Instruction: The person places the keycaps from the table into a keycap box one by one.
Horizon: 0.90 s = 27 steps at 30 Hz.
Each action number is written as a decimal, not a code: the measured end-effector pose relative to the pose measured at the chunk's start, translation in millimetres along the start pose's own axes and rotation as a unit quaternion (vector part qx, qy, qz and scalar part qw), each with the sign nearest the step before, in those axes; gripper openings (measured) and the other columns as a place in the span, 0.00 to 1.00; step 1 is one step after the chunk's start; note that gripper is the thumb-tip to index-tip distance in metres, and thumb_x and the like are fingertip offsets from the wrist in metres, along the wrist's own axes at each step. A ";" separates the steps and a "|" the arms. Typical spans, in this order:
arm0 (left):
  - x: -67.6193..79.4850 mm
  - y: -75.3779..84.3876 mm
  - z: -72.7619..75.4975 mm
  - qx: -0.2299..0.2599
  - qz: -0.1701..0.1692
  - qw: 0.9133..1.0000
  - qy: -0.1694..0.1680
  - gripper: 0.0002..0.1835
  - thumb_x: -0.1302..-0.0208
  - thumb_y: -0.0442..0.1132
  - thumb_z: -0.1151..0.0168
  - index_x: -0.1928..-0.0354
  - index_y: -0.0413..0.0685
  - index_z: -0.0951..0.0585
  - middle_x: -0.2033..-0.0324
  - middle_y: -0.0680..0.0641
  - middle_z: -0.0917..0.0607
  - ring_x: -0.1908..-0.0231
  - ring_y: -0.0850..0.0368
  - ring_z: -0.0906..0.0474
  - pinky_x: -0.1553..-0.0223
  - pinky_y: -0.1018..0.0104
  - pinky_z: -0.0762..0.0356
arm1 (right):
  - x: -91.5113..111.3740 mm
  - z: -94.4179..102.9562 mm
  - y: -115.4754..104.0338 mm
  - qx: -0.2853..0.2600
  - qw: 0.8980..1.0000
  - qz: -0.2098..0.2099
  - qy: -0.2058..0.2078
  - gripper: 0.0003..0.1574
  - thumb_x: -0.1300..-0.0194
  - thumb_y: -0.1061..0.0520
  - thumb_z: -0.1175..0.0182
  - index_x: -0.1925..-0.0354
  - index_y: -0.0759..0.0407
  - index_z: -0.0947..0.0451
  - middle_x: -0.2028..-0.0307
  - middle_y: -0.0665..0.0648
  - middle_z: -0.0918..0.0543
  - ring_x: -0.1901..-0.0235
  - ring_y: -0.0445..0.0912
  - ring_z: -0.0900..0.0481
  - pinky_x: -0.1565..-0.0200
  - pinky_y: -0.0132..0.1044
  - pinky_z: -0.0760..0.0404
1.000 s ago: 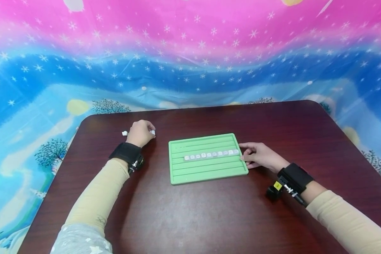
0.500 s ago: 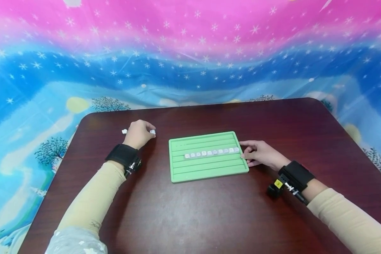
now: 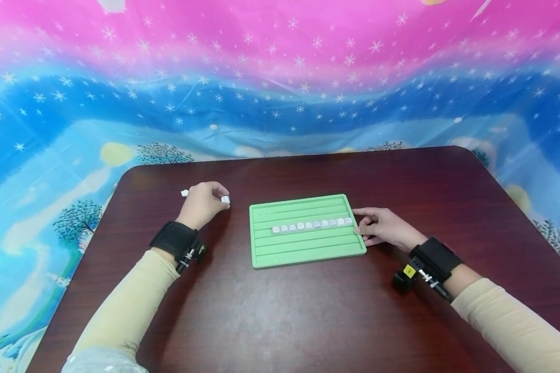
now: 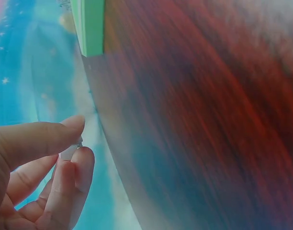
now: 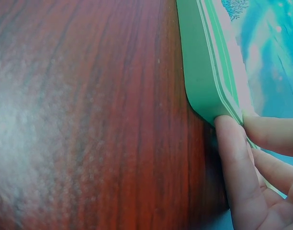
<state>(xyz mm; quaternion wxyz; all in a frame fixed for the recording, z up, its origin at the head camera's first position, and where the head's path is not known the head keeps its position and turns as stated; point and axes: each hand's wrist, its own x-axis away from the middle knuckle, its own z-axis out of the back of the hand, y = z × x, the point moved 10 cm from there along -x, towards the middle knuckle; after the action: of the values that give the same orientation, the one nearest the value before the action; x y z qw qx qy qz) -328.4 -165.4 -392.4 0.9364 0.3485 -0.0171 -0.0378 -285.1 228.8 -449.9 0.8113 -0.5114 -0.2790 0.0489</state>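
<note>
A small white keycap (image 3: 225,199) is pinched between the thumb and fingertips of my left hand (image 3: 200,203), at the back left of the table. In the left wrist view, the fingers mostly cover this keycap (image 4: 69,152). The green ridged tray (image 3: 308,246) lies in the middle, with a row of white keycaps (image 3: 309,225) standing along one of its slots. My right hand (image 3: 387,228) holds the tray's right end. In the right wrist view, its thumb and a finger (image 5: 231,139) meet at the tray's corner.
Another white piece (image 3: 184,193) lies on the dark wooden table (image 3: 289,311), just beyond my left hand. A patterned pink and blue cloth (image 3: 280,103) hangs behind the table's far edge.
My left hand has drawn slightly nearer with the keycap, which shows more from behind the fingers. The right hand keeps its place on the tray.
</note>
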 end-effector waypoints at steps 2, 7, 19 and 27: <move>3.0 2.4 0.0 0.004 -0.004 1.000 -0.001 0.09 0.37 0.31 0.30 0.55 0.39 0.15 0.64 0.41 0.13 0.63 0.46 0.18 0.57 0.51 0.21 | 0.0 0.3 -0.3 0.000 1.000 0.001 0.001 0.43 0.27 0.65 0.39 0.22 0.69 0.47 0.60 0.64 0.25 0.63 0.48 0.16 0.59 0.40 0.14; 9.9 11.2 -3.1 0.005 -0.018 1.000 -0.007 0.10 0.37 0.33 0.28 0.55 0.40 0.13 0.65 0.43 0.13 0.64 0.47 0.19 0.59 0.54 0.21 | 0.6 -0.2 -3.2 0.000 1.000 0.002 0.002 0.43 0.27 0.65 0.39 0.22 0.70 0.47 0.60 0.63 0.25 0.63 0.47 0.16 0.60 0.40 0.14; 22.6 32.8 -16.8 0.010 -0.060 0.998 -0.028 0.11 0.39 0.34 0.27 0.55 0.39 0.11 0.66 0.47 0.13 0.66 0.52 0.19 0.62 0.57 0.22 | -0.2 0.7 0.5 -0.005 1.000 0.000 0.004 0.42 0.27 0.65 0.39 0.22 0.70 0.46 0.60 0.63 0.25 0.63 0.47 0.16 0.60 0.39 0.14; 29.5 47.0 -29.2 0.009 -0.081 0.996 -0.035 0.10 0.38 0.34 0.27 0.55 0.40 0.12 0.65 0.46 0.16 0.64 0.51 0.22 0.63 0.58 0.23 | 1.1 -1.7 -3.0 -0.003 1.000 0.009 -0.002 0.43 0.26 0.65 0.40 0.22 0.71 0.48 0.60 0.63 0.25 0.63 0.47 0.16 0.60 0.39 0.14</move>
<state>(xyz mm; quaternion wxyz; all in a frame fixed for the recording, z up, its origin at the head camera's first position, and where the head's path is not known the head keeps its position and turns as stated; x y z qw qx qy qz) -294.4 -113.4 -383.5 0.9257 0.3560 -0.0218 -0.1259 -283.8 226.5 -447.5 0.8086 -0.5163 -0.2766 0.0565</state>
